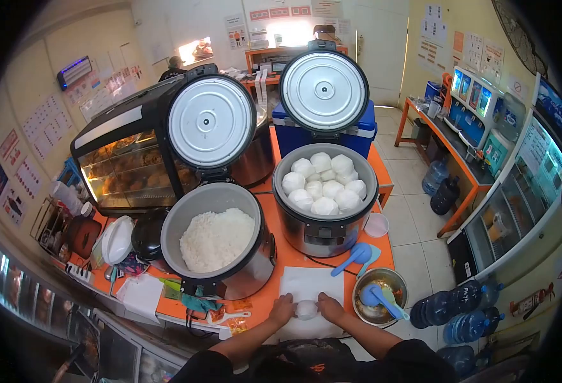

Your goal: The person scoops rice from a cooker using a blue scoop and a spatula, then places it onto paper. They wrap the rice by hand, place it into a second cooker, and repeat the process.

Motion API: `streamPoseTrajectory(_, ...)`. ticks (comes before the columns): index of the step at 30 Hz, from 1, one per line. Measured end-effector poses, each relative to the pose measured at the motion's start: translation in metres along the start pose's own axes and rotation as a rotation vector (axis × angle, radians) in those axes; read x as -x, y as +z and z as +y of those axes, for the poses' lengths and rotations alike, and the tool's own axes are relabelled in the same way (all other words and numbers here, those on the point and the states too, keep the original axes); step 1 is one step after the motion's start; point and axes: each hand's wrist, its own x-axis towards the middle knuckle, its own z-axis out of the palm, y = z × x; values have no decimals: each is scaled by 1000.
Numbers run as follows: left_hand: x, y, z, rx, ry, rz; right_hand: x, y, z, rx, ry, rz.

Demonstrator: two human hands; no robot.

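Observation:
A round white rice portion (306,310) lies on white paper (308,281) at the front edge of the orange table. My left hand (283,309) is at its left and my right hand (330,307) at its right, both with fingers curled at the paper. Whether they pinch the paper is too small to tell. Beyond them, an open cooker (322,220) holds several white wrapped balls (324,188). To the left, another open cooker (249,271) is filled with loose white rice (217,239).
A metal bowl (401,287) with blue scoops stands right of my right hand. Orange-stained packets and a white utensil (230,316) lie to the left. Behind are a lit food warmer (131,163) and a blue cooler (365,121). Water bottles (447,306) are on the floor at right.

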Motion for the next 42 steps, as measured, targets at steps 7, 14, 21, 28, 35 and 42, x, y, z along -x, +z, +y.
streamPoseTrajectory(7, -43, 15, -20, 137, -12, -249, -45, -18, 11, 2, 120, -358)
streamPoseTrajectory(14, -39, 14, -19, 256, 128, -180, -48, -26, 3, 113, 99, -150)
streamPoseTrajectory(21, -14, 10, -15, 475, 168, -66, -9, 11, -7, -41, 137, 130)
streamPoseTrajectory(28, 1, 5, -18, 557, 98, -93, 6, -10, -69, -595, 344, 149)
streamPoseTrajectory(35, 6, -60, -16, 594, 284, 9, -16, -12, -73, -1149, 425, 30)
streamPoseTrajectory(42, 24, -113, -1, 172, 501, 508, -25, -68, -87, -2162, 589, -211)
